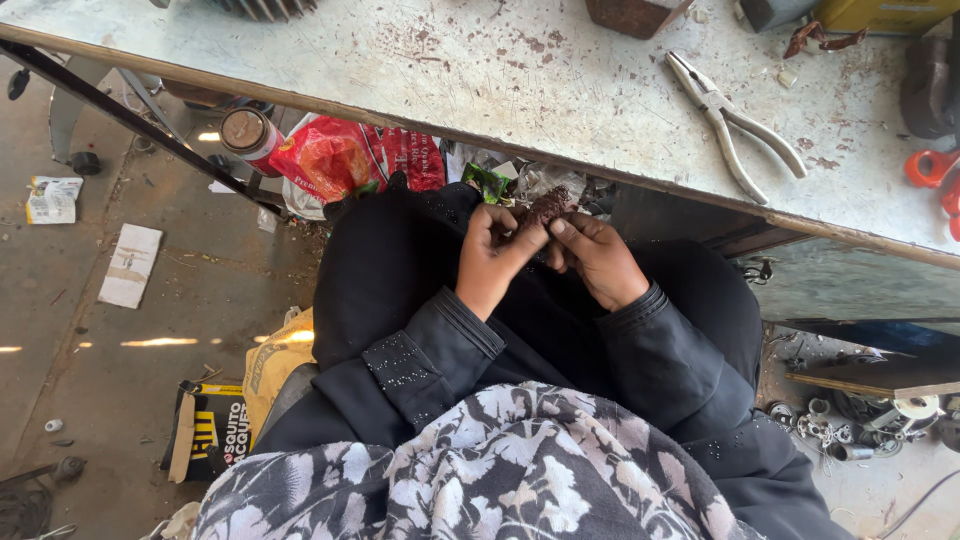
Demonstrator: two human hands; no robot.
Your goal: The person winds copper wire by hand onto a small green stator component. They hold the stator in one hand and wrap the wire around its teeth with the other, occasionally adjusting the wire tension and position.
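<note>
My left hand (492, 256) and my right hand (597, 258) meet over my lap, just below the edge of a metal workbench (480, 70). Together they grip a small brown, rusty-looking clump (545, 207) that looks like tangled wire or a coil. The left fingers curl around its lower side, and the right thumb and fingers press on it from the right. Both arms are in black sleeves, and a floral scarf hangs in front of me.
Grey pliers (735, 125) lie on the bench to the upper right, near an orange part (930, 168). Under the bench are a red plastic bag (335, 158) and a tin (245, 132). Paper scraps, a yellow bag and a box lie on the floor to the left; metal parts (850, 425) lie to the right.
</note>
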